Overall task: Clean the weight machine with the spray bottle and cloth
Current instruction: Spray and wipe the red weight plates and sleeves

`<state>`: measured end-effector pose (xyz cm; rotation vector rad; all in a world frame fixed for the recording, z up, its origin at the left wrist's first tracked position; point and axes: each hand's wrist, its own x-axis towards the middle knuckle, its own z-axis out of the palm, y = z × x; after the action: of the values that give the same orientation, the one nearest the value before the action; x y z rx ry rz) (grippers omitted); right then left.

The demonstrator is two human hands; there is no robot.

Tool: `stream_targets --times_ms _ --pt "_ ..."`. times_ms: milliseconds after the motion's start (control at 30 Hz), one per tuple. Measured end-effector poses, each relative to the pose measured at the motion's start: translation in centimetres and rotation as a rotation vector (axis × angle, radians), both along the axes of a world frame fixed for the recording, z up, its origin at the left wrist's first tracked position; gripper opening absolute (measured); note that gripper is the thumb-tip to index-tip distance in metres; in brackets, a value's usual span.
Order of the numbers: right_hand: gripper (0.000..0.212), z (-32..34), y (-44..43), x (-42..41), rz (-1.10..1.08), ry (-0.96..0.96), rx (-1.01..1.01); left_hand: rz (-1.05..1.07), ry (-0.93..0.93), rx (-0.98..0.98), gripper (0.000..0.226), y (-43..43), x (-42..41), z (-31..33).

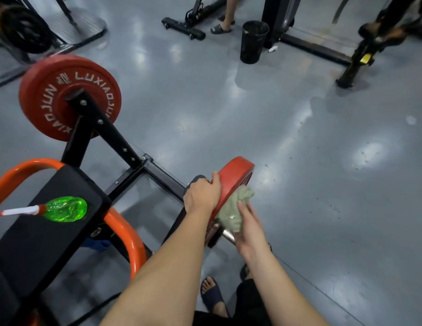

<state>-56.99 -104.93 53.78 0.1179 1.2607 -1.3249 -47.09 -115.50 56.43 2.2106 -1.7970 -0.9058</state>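
Observation:
The weight machine has a black frame [115, 137], orange rails [125, 229] and a black pad [47, 222]. A red weight plate [236, 175] stands edge-on near the middle; my left hand [203, 196] grips its rim from the left. My right hand [249, 229] holds a pale green cloth [236, 208] against the plate's outer face, just above a steel sleeve [227, 234]. The green spray bottle [61, 209] with a white nozzle lies on its side on the black pad, far left of both hands.
A second red plate [47, 95] sits on the machine's far arm at upper left. A black bin [252, 41] and other machine bases [316, 50] stand at the back, beside a person's sandalled foot [220, 28]. My own sandalled foot [212, 295] is below on the grey floor.

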Motion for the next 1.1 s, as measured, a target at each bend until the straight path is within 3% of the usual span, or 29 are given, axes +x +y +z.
stream_targets --times_ms 100,233,333,433,600,700,900,1100 --pt "0.034 -0.3 -1.2 -0.9 -0.009 0.065 -0.017 -0.010 -0.021 0.014 0.068 -0.4 -0.5 0.4" --pt "0.054 -3.6 -0.4 1.2 0.029 0.079 0.128 0.008 -0.037 0.018 0.073 -0.6 -0.5 0.1" --pt "0.038 -5.1 0.7 2.1 0.083 0.018 0.231 0.014 -0.017 0.034 0.074 -0.5 -0.4 0.3" --pt "0.037 -5.2 -0.5 1.0 0.056 0.056 0.288 0.003 -0.012 0.034 0.078 -0.4 -0.1 -0.1" --pt "0.034 -0.8 -6.4 -4.3 -0.147 0.223 0.046 -0.014 -0.005 0.019 0.068 -0.6 -0.5 0.5" --pt "0.044 -1.3 -7.3 -4.7 -0.063 0.422 0.030 -0.026 -0.002 0.024 0.065 -0.4 -0.4 0.8" --pt "0.041 -7.1 -0.2 0.0 0.292 0.292 0.196 -0.021 0.002 0.033 0.068 -0.4 -0.2 0.3" --pt "0.039 -3.2 -1.9 -1.3 0.058 0.328 0.106 -0.023 0.022 0.029 0.067 -0.2 0.1 0.4"
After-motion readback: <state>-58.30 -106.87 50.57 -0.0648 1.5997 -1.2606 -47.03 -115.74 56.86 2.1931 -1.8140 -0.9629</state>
